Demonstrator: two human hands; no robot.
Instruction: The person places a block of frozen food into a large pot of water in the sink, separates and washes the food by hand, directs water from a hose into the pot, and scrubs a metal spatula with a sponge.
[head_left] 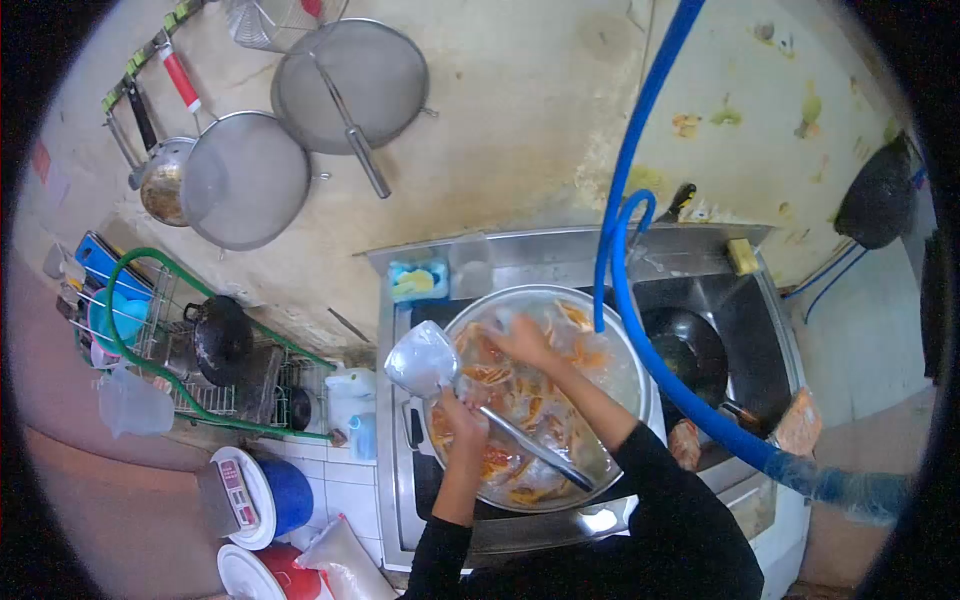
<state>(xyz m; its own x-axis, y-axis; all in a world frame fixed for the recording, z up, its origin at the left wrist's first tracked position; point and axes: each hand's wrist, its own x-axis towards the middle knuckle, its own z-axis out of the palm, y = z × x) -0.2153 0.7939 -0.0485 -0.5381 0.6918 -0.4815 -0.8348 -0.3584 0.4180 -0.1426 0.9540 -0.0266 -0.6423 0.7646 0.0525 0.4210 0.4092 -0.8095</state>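
My left hand [464, 420] is closed around the handle of a metal wok spatula [423, 360], close to its broad blade. The blade points up and to the left, and the handle slants across the large round metal basin [643, 372]. In the basin lie many orange-brown food pieces [545, 420] in cloudy liquid; their kind is hard to make out. My right hand [522, 342] reaches over the far part of the basin, right of the blade. Its fingers are blurred, with a whitish smear beside them, so I cannot see whether they hold anything.
The basin stands on a steel sink unit. A blue hose [625, 300] hangs over its right side, near a dark wok [685, 355]. A sponge holder [418, 281] sits behind. Strainers [246, 180] hang on the wall; a dish rack [265, 385] and blue bucket [288, 497] stand left.
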